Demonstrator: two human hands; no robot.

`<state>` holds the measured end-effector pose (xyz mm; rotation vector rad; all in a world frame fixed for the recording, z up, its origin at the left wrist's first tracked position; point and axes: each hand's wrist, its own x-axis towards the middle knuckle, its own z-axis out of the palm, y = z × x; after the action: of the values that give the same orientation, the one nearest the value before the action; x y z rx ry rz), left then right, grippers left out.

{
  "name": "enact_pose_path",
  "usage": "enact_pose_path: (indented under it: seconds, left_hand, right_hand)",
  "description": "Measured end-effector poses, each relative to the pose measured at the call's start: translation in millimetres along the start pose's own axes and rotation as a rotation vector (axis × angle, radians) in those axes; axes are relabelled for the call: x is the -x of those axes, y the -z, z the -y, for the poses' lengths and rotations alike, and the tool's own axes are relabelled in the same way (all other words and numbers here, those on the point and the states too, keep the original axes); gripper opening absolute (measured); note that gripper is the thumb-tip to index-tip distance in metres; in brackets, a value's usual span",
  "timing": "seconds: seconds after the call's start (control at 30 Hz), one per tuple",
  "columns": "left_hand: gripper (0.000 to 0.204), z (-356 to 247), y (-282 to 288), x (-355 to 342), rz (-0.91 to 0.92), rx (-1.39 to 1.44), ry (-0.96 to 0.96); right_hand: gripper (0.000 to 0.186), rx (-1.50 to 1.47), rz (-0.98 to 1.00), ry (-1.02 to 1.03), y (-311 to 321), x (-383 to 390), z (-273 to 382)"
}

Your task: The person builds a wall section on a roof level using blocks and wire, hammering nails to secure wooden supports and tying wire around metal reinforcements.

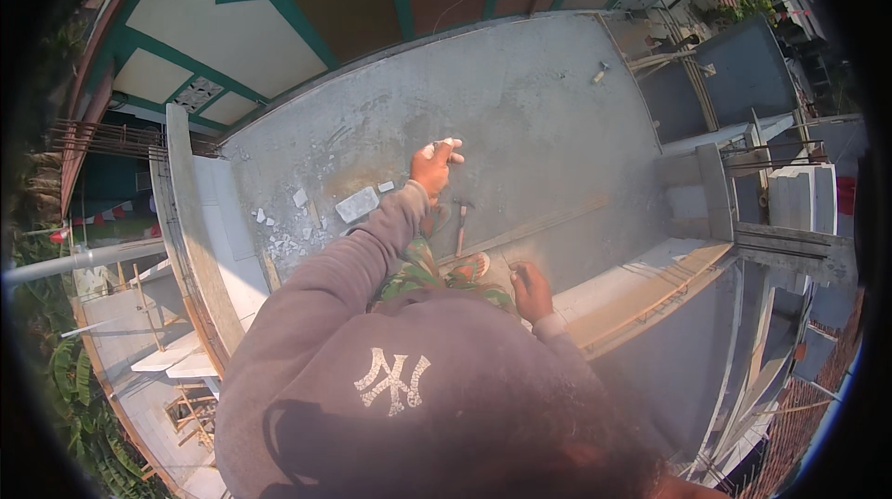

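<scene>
My left hand (pixel 433 168) is stretched out over the grey concrete floor, its fingers curled and pale with dust at the tips. Whatever it may pinch is too small to make out. Lower and to the right, my right hand (pixel 532 293) is closed beside my knee. A thin line like a wire or string (pixel 507 261) seems to come from its fingertips, but its kind is unclear. Between the two hands a hammer (pixel 461 228) with a reddish handle lies on the floor, touched by neither. My sandalled foot (pixel 471 267) is close to its handle end.
White blocks (pixel 358 205) and broken pieces (pixel 284 237) lie left of my arm. A long timber strip (pixel 539 225) crosses the floor. Low block walls with wooden boards (pixel 641 299) edge the slab, with drops beyond. A green-trimmed wall (pixel 223 16) stands at the far side.
</scene>
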<state>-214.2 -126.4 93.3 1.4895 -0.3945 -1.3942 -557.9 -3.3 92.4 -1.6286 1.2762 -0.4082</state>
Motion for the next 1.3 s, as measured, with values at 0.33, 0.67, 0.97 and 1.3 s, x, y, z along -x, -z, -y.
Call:
enact_pose_path:
  seconds: [0.33, 0.67, 0.97, 1.3]
  left_hand:
    - [0.044, -35.3, -76.2, 83.9, 0.178, 0.011, -0.245]
    - [0.034, 7.9, -176.9, 165.4, 0.88, -0.597, -0.572]
    - [0.039, 27.9, -209.6, 199.3, 1.267, -0.866, -0.398]
    - [0.04, 45.6, -217.8, 183.0, 1.191, -0.604, -0.489]
  right_hand:
    - [0.019, 0.183, -0.189, -0.169, 23.9, 44.5, -43.1]
    - [0.052, -0.679, -0.702, 0.155, 125.0, 55.3, 111.4]
    - [0.039, -1.14, -1.165, 0.312, 152.4, 94.7, 140.0]
    - [0.036, -0.962, -1.14, 0.314, 175.1, 106.5, 159.3]
